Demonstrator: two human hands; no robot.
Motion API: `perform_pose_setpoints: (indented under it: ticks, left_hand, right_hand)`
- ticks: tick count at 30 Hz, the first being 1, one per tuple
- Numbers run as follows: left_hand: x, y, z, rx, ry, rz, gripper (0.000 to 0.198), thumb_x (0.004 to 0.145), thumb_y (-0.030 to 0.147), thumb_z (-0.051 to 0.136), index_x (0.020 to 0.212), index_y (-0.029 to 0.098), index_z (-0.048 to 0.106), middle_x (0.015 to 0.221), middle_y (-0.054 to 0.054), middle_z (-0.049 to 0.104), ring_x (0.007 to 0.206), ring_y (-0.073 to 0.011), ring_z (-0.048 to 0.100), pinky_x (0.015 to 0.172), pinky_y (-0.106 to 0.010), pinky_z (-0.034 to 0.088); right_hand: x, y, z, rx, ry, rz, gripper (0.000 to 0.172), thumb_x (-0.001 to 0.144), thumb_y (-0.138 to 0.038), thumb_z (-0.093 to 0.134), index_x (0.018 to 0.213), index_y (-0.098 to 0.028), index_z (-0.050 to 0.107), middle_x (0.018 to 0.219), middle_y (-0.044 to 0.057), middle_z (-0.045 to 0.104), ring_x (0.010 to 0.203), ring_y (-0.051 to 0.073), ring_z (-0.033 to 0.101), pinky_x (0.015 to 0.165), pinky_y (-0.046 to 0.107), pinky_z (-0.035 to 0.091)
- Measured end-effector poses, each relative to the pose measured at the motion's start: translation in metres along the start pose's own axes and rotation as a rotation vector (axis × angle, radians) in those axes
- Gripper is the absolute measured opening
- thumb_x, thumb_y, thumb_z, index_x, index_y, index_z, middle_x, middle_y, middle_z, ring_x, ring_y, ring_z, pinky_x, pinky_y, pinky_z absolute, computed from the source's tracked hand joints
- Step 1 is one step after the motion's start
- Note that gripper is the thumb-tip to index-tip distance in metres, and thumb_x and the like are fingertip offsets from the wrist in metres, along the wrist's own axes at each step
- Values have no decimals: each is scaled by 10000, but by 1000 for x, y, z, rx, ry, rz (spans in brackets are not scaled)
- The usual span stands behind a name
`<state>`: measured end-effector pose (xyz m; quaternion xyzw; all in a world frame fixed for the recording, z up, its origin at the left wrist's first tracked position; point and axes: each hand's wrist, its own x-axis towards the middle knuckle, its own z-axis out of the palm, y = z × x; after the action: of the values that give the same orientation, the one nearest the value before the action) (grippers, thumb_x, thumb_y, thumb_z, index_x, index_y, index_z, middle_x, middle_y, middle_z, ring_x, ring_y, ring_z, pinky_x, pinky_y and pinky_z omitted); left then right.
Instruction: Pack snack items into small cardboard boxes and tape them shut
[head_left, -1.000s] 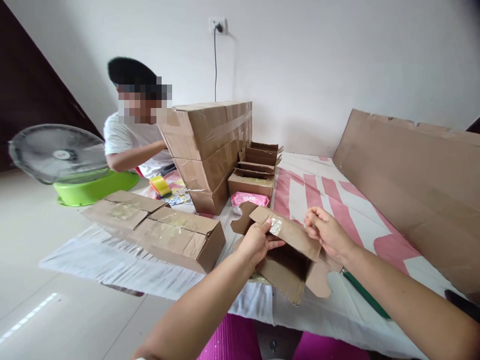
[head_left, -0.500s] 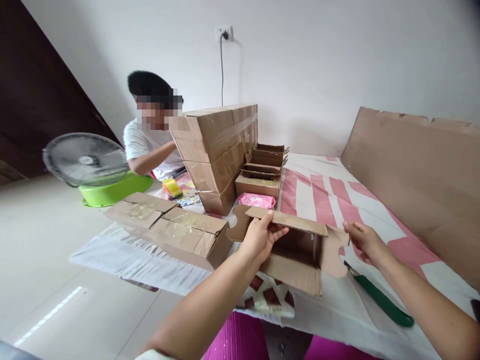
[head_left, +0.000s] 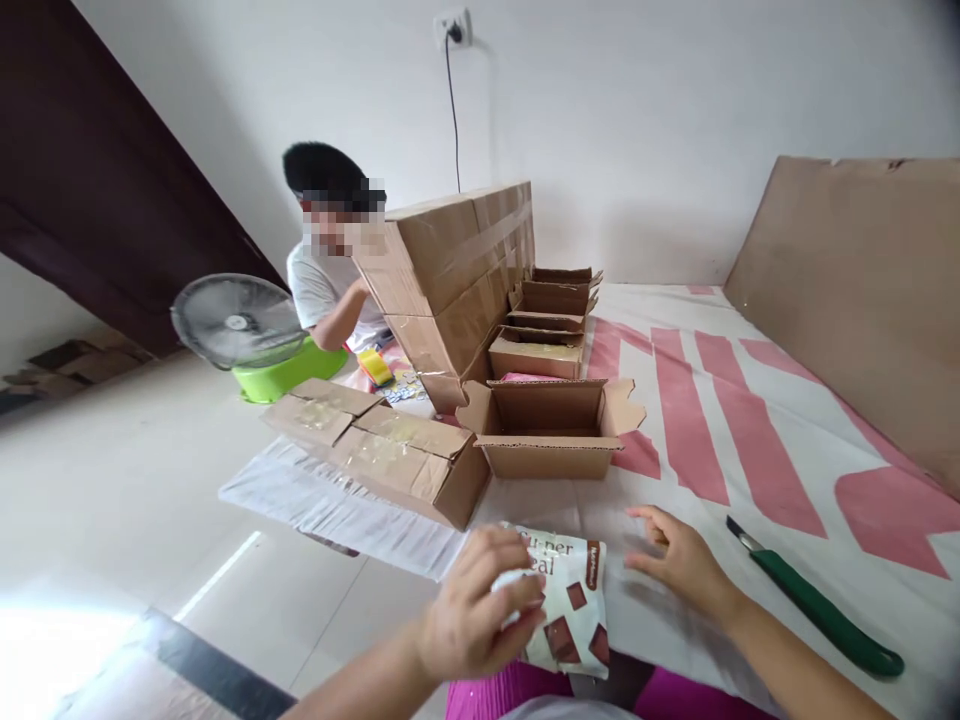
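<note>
My left hand (head_left: 472,615) is closed around the top of a white snack packet (head_left: 566,605) printed with brown squares, at the near edge of the striped sheet. My right hand (head_left: 679,560) lies just right of the packet, fingers spread flat on the sheet, holding nothing. Beyond both hands, an open small cardboard box (head_left: 550,428) stands upright with its flaps out, untouched.
A green-handled knife (head_left: 817,608) lies at the right. A flat taped carton (head_left: 382,450) sits left of the open box. Behind are stacked large cartons (head_left: 461,280), several small open boxes (head_left: 551,320), a leaning cardboard sheet (head_left: 862,290), a fan (head_left: 236,322), and another person (head_left: 330,270).
Both hands have left the small box, which now stands open farther away. My left hand has taken hold of the packet; my right hand has dropped flat onto the sheet.
</note>
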<state>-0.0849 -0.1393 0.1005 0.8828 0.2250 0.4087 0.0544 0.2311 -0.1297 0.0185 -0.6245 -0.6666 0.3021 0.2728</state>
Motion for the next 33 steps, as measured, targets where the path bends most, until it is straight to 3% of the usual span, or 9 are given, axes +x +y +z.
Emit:
perform_pose_setpoints:
  ticks: [3,7,11,14,18,21,25,28,33]
  left_hand:
    - [-67,0,11,179,-401,-120,669,726,419,719,1331,277,470,1350,-130,519,1322,-379,389,1016,-575,409]
    - [-104,-13,23,286,-445,-158,680,787,200,637,1401,322,373,1454,-87,442,1396,-361,292,1016,-539,432]
    - [-68,-22,27,149,-233,-294,387,897,189,469,1279,251,489,1199,-93,658,1176,-244,582,931,-381,534]
    - [-25,-25,41,156,67,-515,249,911,234,497,1156,231,539,1007,-71,701,875,-178,687,752,-289,577]
    - [3,-28,77,322,319,-614,403,903,210,478,1301,185,429,1259,-158,527,1148,-246,564,892,-407,527]
    - [3,-29,105,300,136,-532,367,866,184,497,1232,211,504,1169,-130,550,1117,-254,554,932,-427,489]
    - [12,-39,124,266,-146,-716,515,800,199,565,1306,212,468,1145,-102,567,1112,-260,536,961,-388,446]
    - [23,-54,127,410,-175,-852,563,782,193,583,1331,207,459,1168,-109,554,1158,-298,495,979,-414,395]
    - [16,-73,134,547,-159,-811,516,816,231,560,1322,186,466,1142,-116,555,1104,-302,511,917,-409,412]
  right_hand:
    - [-28,1,9,-63,-98,-207,575,704,-274,696,1261,-300,558,992,19,602,701,150,591,676,280,508]
    - [-49,0,33,-186,-254,-413,820,652,-198,733,1383,-398,423,1393,65,443,881,211,661,769,313,532]
    - [-29,-17,49,-53,-72,-355,675,746,-375,684,1370,-287,442,1382,125,443,956,237,645,780,323,531]
    - [3,-28,46,94,139,-210,297,887,-425,483,1053,-216,612,974,81,634,815,203,629,720,304,510]
    - [43,-22,38,170,201,26,338,850,-528,481,785,-211,581,718,28,638,636,197,593,586,295,466]
    - [64,-16,42,211,192,8,336,834,-536,492,810,-215,585,761,44,679,682,221,626,619,307,472]
    - [83,-20,57,190,276,-88,355,835,-535,487,839,-201,606,818,100,701,760,258,656,698,344,491]
    - [88,-21,66,197,283,-154,359,815,-497,528,947,-178,628,912,124,711,845,267,665,760,357,508]
    - [79,-9,76,229,309,-227,462,788,-340,580,1225,-195,541,1159,115,666,1044,251,634,908,373,496]
